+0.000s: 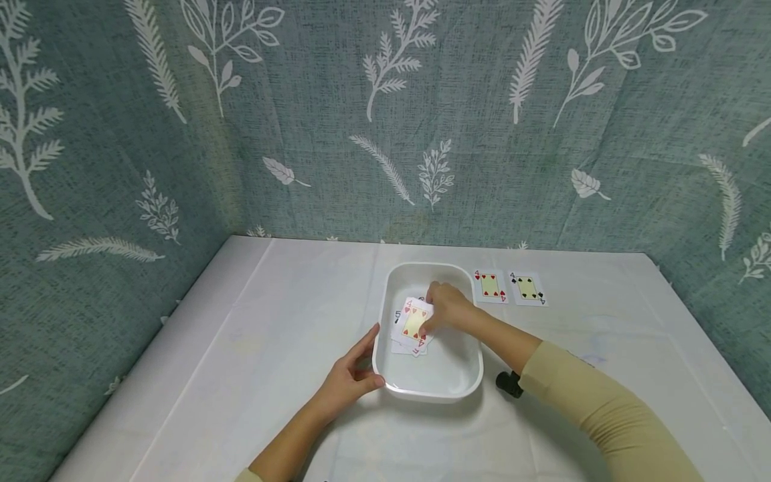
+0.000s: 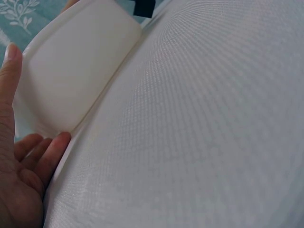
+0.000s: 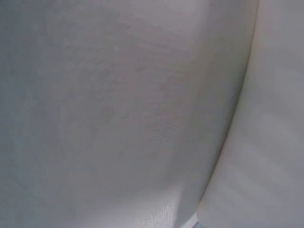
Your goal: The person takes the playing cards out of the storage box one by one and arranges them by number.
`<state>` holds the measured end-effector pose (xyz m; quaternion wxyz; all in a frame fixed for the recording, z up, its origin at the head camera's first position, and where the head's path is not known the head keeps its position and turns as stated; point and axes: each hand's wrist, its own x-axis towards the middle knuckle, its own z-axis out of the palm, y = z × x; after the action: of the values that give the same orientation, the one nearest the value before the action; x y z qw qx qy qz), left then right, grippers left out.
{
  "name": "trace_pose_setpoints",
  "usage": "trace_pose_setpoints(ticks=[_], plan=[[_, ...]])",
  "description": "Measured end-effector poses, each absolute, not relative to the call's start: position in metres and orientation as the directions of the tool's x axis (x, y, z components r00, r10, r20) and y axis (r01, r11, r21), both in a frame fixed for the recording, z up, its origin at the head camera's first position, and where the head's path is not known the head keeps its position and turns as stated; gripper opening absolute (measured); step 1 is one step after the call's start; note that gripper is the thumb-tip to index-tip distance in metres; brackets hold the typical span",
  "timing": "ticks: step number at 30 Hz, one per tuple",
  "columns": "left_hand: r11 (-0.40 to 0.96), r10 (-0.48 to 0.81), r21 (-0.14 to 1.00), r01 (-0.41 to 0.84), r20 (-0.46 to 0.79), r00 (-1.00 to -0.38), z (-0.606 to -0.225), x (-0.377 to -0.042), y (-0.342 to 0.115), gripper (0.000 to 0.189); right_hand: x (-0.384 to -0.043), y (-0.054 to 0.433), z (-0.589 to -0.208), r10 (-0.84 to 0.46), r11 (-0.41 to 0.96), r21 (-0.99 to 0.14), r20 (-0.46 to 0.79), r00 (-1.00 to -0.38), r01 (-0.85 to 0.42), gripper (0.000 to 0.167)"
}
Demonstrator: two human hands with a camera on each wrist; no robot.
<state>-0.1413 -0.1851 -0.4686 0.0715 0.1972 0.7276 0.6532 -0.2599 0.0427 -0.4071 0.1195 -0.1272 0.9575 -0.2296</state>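
Observation:
A white plastic tray [image 1: 434,375] stands on the table with several overlapping playing cards inside it. My right hand [image 1: 448,306] reaches in over the tray's right wall and pinches a four of hearts [image 1: 414,323] by its right edge. Under that card, a card marked 5 [image 1: 397,317] partly shows; the others are mostly covered. My left hand [image 1: 346,381] rests against the tray's left front corner, thumb and fingers spread. The left wrist view shows the left hand's fingers [image 2: 53,156] touching the low edge of the tray [image 2: 80,61]. The right wrist view does not show the right hand.
Behind the tray's right side lie another four of hearts [image 1: 490,286] and a four of spades [image 1: 527,289], face up side by side. A small black object [image 1: 509,384] is beside the right forearm. A leaf-patterned green cloth [image 1: 337,167] hangs behind the white table [image 1: 289,301].

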Motion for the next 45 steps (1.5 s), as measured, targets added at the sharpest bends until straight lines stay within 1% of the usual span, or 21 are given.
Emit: trace_pose_setpoints(ticks=[4, 8, 12, 15, 21, 24, 27, 30, 34, 40, 43, 45], plan=[[0.077, 0.379, 0.979, 0.188, 0.146, -0.914, -0.468, -0.141, -0.185, 0.086, -0.261, 0.042, -0.405, -0.274, 0.849, -0.506, -0.176, -0.946, -0.152, 0.056], [0.082, 0.379, 0.978, 0.191, 0.147, -0.914, -0.468, -0.141, -0.185, 0.086, -0.264, 0.042, -0.404, -0.258, 0.836, -0.535, -0.18, -0.949, -0.126, 0.042], [0.071, 0.383, 0.977, 0.199, 0.158, -0.91, -0.468, -0.142, -0.185, 0.086, -0.267, 0.042, -0.404, -0.255, 0.83, -0.544, -0.178, -0.95, -0.12, 0.031], [0.069, 0.386, 0.977, 0.203, 0.161, -0.908, -0.468, -0.142, -0.185, 0.085, -0.266, 0.043, -0.404, -0.256, 0.833, -0.534, -0.145, -0.956, -0.142, 0.027], [0.078, 0.391, 0.975, 0.21, 0.164, -0.906, -0.467, -0.142, -0.185, 0.085, -0.264, 0.043, -0.402, -0.271, 0.844, -0.501, -0.09, -0.958, -0.191, 0.029], [0.083, 0.39, 0.974, 0.211, 0.163, -0.906, -0.467, -0.142, -0.185, 0.085, -0.263, 0.044, -0.401, -0.277, 0.836, -0.509, -0.072, -0.958, -0.203, 0.032], [0.094, 0.388, 0.974, 0.204, 0.153, -0.909, -0.468, -0.142, -0.185, 0.084, -0.264, 0.045, -0.399, -0.277, 0.813, -0.542, -0.041, -0.96, -0.212, 0.041], [0.099, 0.388, 0.976, 0.196, 0.144, -0.91, -0.468, -0.142, -0.185, 0.084, -0.264, 0.047, -0.397, -0.278, 0.769, -0.605, -0.025, -0.96, -0.207, 0.048], [0.095, 0.39, 0.976, 0.194, 0.143, -0.91, -0.467, -0.141, -0.185, 0.085, -0.263, 0.049, -0.395, -0.295, 0.704, -0.682, -0.023, -0.955, -0.201, 0.047], [0.102, 0.385, 0.977, 0.189, 0.136, -0.913, -0.468, -0.141, -0.185, 0.086, -0.259, 0.056, -0.39, -0.3, 0.647, -0.737, -0.007, -0.954, -0.197, 0.043], [0.103, 0.382, 0.977, 0.189, 0.137, -0.914, -0.469, -0.142, -0.185, 0.085, -0.26, 0.062, -0.389, -0.302, 0.595, -0.785, -0.017, -0.953, -0.174, 0.042], [0.106, 0.38, 0.975, 0.194, 0.14, -0.914, -0.469, -0.142, -0.185, 0.085, -0.261, 0.067, -0.389, -0.315, 0.561, -0.808, -0.005, -0.949, -0.182, 0.041]])
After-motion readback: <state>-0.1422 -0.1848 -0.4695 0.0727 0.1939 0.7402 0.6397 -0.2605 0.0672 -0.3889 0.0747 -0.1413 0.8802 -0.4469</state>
